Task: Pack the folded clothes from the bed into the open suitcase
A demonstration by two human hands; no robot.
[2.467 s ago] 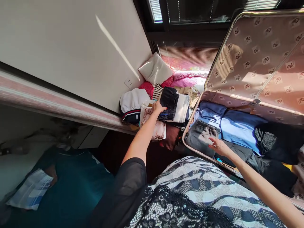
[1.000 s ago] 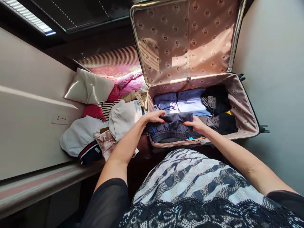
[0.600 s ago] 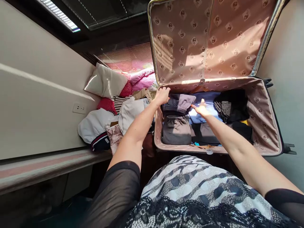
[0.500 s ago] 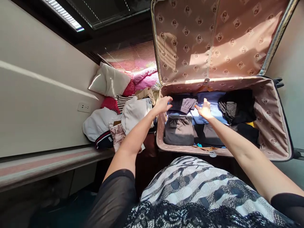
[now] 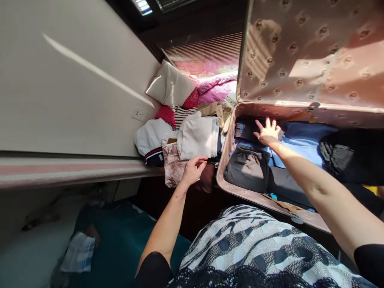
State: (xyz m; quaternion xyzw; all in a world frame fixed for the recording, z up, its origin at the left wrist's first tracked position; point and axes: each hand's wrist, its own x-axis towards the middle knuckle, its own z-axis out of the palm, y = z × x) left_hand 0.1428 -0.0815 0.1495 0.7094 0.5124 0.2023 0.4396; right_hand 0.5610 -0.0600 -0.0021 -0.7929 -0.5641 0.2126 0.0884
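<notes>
My right hand [image 5: 268, 135] lies with spread fingers on a dark folded garment [image 5: 244, 127] in the upper left corner of the open suitcase [image 5: 223, 176]. Below it in the case sits a folded dark grey garment with a gathered waist [image 5: 247, 170]. Blue folded clothes [image 5: 306, 136] are to its right. My left hand [image 5: 193, 172] is outside the case, its fingers loosely bent and apart, holding nothing. It hovers at the lower edge of a folded white garment [image 5: 198, 138], close to a pink patterned cloth [image 5: 174, 166]. Whether it touches either I cannot tell.
The suitcase lid [image 5: 288, 52] stands raised at the back. Black clothes [image 5: 354, 156] fill the case's right part. Left of the case are a pale cushion [image 5: 171, 86] and a white garment [image 5: 153, 136] against the wall [image 5: 75, 100]. A plaid cloth [image 5: 78, 252] lies lower left.
My left hand has left the suitcase and moved down toward the clothes pile. My right hand has shifted onto the dark garment, fingers spread. The view has turned left.
</notes>
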